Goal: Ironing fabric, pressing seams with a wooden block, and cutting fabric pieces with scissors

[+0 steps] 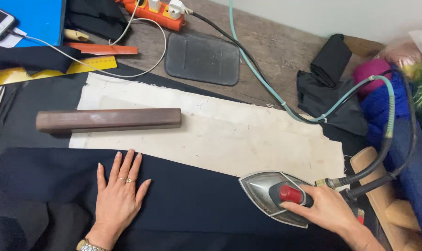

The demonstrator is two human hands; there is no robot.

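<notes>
Left hand [118, 197] flat, fingers spread, on navy fabric [187, 195]; right hand [329, 211] clamped around steam iron [276, 195], nose pointing left toward it.

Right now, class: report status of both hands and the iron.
Left hand flat on dark navy fabric. Right hand gripping iron. Wooden block lies clear.

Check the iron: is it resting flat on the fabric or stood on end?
Flat: the iron lies soleplate-down on the dark fabric, right hand gripping its handle.

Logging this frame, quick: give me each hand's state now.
Left hand: open, flat on the dark fabric, holding nothing.
Right hand: closed on the iron by its handle.
</notes>
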